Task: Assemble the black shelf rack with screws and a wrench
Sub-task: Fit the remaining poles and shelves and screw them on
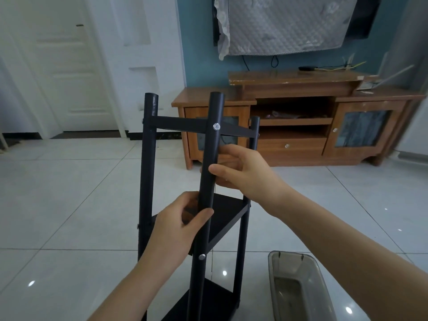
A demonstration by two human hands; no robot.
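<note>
On the tiled floor (69, 193) the black shelf rack (229, 212) is set upright, and its front pole (214, 144) is grasped by both hands: the left hand (178, 228) lower, the right hand (245, 172) higher, with fingers (231, 150) curled round the tube. The pole is best held plumb and steady, probably so the upper screw (216, 126) can be tightened squarely; the lower screw (202, 256) is already in.

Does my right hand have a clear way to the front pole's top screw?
Probably yes: the right hand grips the pole just below the screw, nothing between them, once it lets go.
</note>
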